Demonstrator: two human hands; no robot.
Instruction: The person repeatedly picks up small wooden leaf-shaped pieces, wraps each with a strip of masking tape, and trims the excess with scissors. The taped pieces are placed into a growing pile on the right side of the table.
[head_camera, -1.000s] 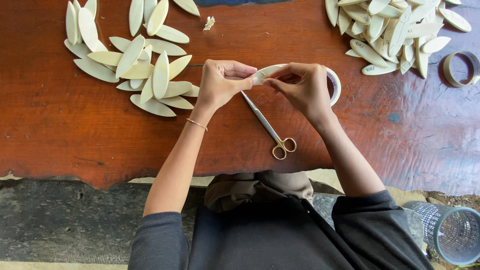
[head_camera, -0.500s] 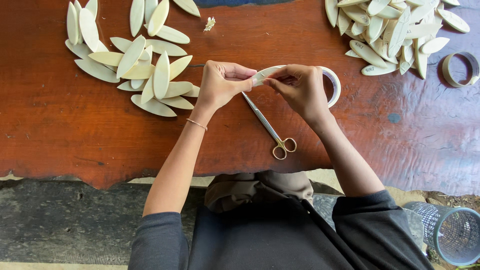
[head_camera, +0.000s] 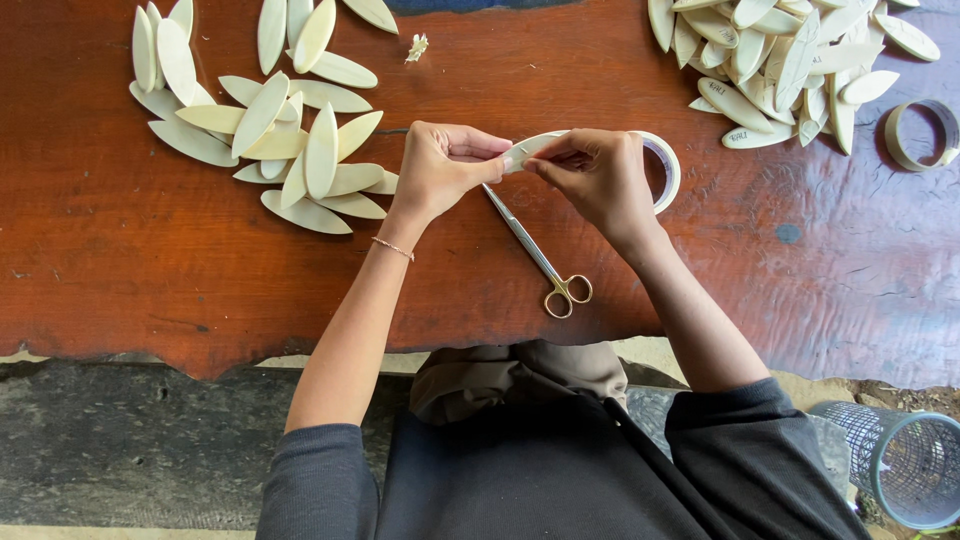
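My left hand (head_camera: 440, 168) and my right hand (head_camera: 598, 175) meet over the middle of the red-brown wooden table (head_camera: 120, 260). Together they pinch a pale leaf-shaped piece (head_camera: 528, 149) between their fingertips. Just behind my right hand lies a roll of white tape (head_camera: 664, 165), partly hidden by it. Slim scissors (head_camera: 535, 253) with gold handles lie on the table under my hands, blades pointing towards my left hand.
Two heaps of pale leaf-shaped pieces lie at the back left (head_camera: 270, 130) and back right (head_camera: 780, 60). A second, beige tape ring (head_camera: 920, 135) sits far right. A small crumpled scrap (head_camera: 416, 47) lies at the back. A mesh bin (head_camera: 905, 465) stands on the floor at lower right.
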